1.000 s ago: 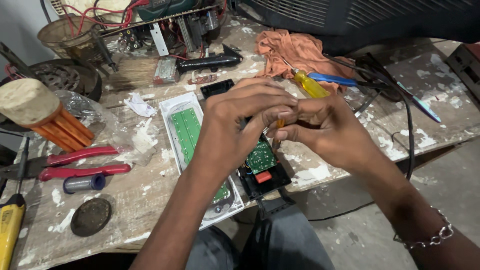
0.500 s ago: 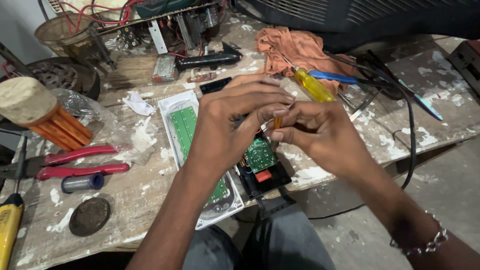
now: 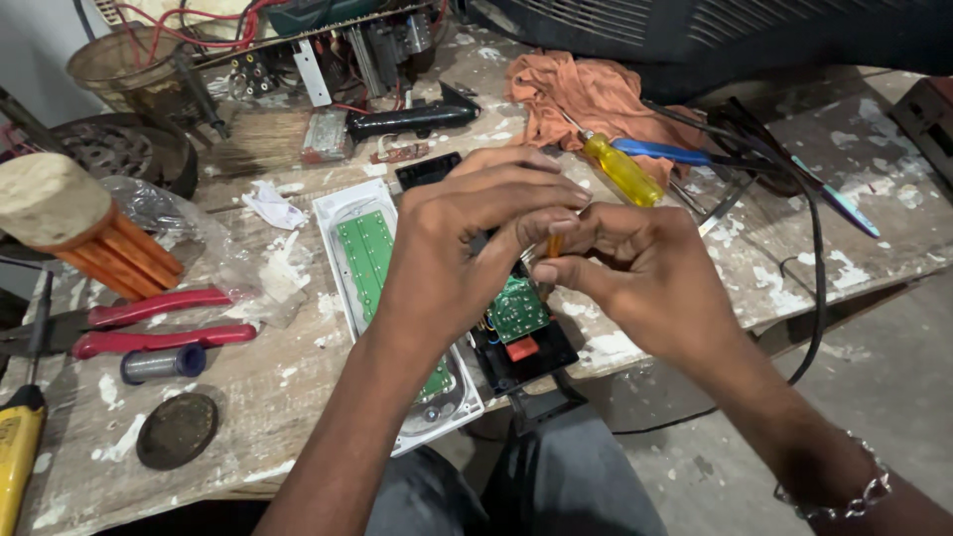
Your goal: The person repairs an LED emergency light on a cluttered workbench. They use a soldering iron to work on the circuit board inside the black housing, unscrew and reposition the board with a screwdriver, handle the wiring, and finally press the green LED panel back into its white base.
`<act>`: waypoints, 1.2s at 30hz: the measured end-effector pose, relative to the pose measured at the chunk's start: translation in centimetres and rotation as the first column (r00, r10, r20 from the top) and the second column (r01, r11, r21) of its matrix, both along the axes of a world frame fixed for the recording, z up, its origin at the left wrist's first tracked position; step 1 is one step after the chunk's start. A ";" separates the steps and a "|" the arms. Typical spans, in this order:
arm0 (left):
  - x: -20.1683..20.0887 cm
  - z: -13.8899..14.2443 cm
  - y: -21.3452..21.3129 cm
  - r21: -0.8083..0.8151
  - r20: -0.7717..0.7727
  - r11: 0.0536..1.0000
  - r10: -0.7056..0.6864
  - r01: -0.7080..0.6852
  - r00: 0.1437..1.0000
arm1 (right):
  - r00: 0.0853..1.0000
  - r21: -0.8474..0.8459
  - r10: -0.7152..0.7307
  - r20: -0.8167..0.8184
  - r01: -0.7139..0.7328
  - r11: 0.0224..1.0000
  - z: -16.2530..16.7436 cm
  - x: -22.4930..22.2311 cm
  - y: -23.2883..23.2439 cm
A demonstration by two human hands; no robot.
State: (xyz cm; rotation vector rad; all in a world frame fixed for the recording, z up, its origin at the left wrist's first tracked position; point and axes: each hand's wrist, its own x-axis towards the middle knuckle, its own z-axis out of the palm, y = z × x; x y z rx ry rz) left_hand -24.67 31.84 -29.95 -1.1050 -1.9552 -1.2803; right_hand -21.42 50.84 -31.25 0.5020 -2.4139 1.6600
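Observation:
My left hand [image 3: 462, 248] and my right hand [image 3: 650, 278] meet above the workbench, fingertips pressed together around a small orange piece [image 3: 554, 245]. What the piece is stays mostly hidden by the fingers. Under the hands lies an opened white casing [image 3: 333, 213] with a long green circuit board [image 3: 362, 253]. Beside it a black housing [image 3: 531, 357] holds a small green board [image 3: 516, 310] and a red part.
A yellow-handled screwdriver [image 3: 620, 169] and a blue-handled tool [image 3: 665, 152] lie by an orange cloth [image 3: 596, 94]. Red-handled pliers [image 3: 149, 323], a solder spool [image 3: 164, 362], a dark round lid [image 3: 177, 429] and a yellow tool [image 3: 18, 447] sit at the left. A black cable [image 3: 816, 248] hangs over the bench edge.
Both hands stay joined over the black housing. Only the fingers have shifted a little around the orange piece.

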 end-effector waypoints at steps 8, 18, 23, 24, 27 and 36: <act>-0.5 -0.1 0.9 -0.007 0.001 0.999 0.034 -0.034 0.999 | 0.999 0.104 0.035 0.002 -0.035 0.994 1.1 0.0 0.8; 0.2 -0.2 0.8 -0.001 -0.014 1.000 0.000 0.000 1.000 | 1.000 0.064 -0.004 -0.016 0.005 0.998 0.4 0.5 0.7; 0.1 -0.1 1.3 -0.002 -0.048 1.000 -0.018 0.018 0.999 | 0.989 0.091 0.109 0.104 -0.119 0.989 1.1 -0.7 2.0; 0.0 -0.1 1.4 0.001 -0.051 1.000 -0.015 0.015 0.999 | 0.992 0.129 0.086 0.093 -0.097 0.987 1.1 -0.6 2.0; -0.1 -0.2 1.4 0.013 -0.028 1.000 -0.010 0.010 1.000 | 0.996 -0.007 0.082 -0.019 -0.083 0.997 0.6 0.4 1.2; -0.3 -0.8 1.4 -0.014 -0.050 0.999 0.034 -0.035 0.998 | 0.999 0.162 -0.031 0.024 0.027 0.986 1.4 -0.3 1.2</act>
